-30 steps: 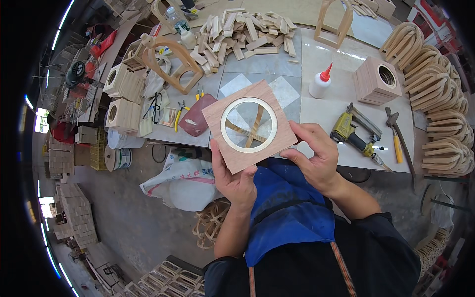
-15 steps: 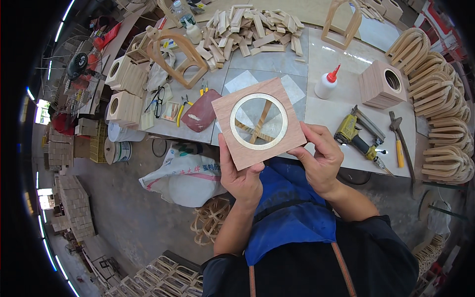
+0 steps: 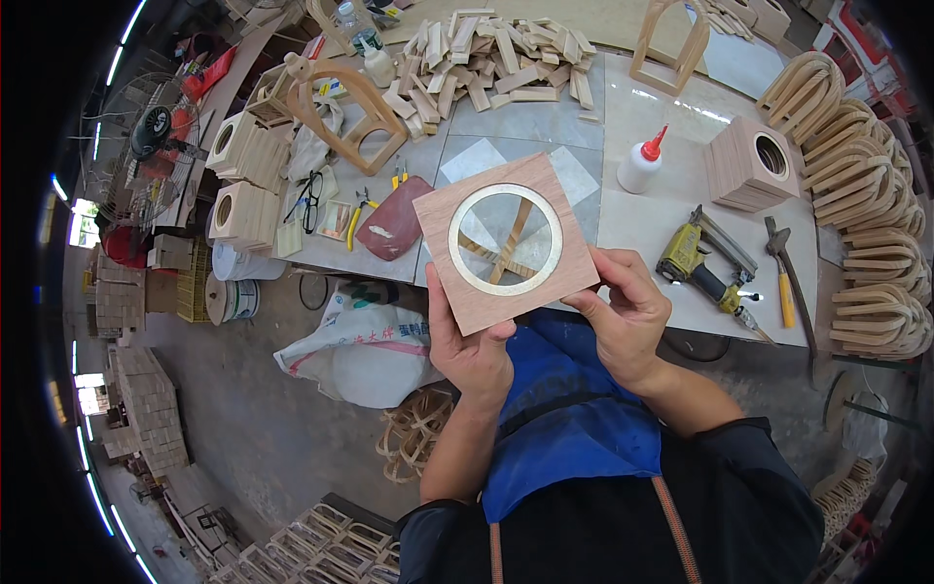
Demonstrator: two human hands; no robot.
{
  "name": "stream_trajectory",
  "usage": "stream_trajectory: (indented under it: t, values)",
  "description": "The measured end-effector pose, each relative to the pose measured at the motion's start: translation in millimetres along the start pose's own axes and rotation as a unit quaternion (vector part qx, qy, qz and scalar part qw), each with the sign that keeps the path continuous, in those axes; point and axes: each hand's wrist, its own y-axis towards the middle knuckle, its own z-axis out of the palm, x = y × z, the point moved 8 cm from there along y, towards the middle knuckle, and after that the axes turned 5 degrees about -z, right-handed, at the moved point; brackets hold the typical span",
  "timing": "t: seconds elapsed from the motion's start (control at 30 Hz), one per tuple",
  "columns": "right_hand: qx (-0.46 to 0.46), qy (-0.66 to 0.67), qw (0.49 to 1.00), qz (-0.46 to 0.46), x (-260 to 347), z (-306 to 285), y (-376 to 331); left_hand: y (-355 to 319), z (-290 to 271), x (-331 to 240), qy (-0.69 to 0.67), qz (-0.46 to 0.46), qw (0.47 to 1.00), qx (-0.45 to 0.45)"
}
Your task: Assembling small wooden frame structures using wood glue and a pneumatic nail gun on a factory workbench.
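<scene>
A square reddish wooden panel (image 3: 569,229) with a large round hole hangs over the table's front edge, turned at an angle. A pale ring lines the hole, and crossed wooden strips (image 3: 510,248) show through it. At the panel's lower left edge my left hand (image 3: 469,348) is closed on it, thumb below. My right hand (image 3: 628,316) pinches the right corner between thumb and fingers. A white glue bottle (image 3: 639,167) with a red tip stands to the right behind the panel. A yellow nail gun (image 3: 702,258) lies right of my right hand.
A hammer (image 3: 781,277) lies near the table's right edge, by a wooden box (image 3: 749,165). Bent wooden loops (image 3: 856,175) are stacked far right. Wood blocks (image 3: 496,58) are piled at the back. Pliers (image 3: 358,216), glasses (image 3: 312,200) and a wooden frame (image 3: 355,117) lie left.
The panel and both hands have shifted very slightly to the left. My grip on it looks the same.
</scene>
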Motion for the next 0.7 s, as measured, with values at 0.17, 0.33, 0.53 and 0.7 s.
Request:
stream_trajectory:
  t: [0.17,0.33,0.53,0.7]
  values:
    - [0.120,0.008,0.992,-0.030,2.9,-2.9,-5.1,24.2,-24.0,-3.8,-0.020,0.015,0.999,0.048]
    - [0.139,0.043,0.987,0.064,-16.4,-24.9,29.8,34.9,-47.2,8.7,-0.003,-0.088,0.987,0.132]
    - [0.206,0.040,0.977,0.046,-18.5,-10.6,57.5,38.7,-36.7,8.0,0.037,-0.081,0.978,0.190]
    - [0.231,0.109,0.962,0.095,-29.2,2.3,49.7,43.1,-47.2,14.1,-0.017,-0.095,0.990,0.108]
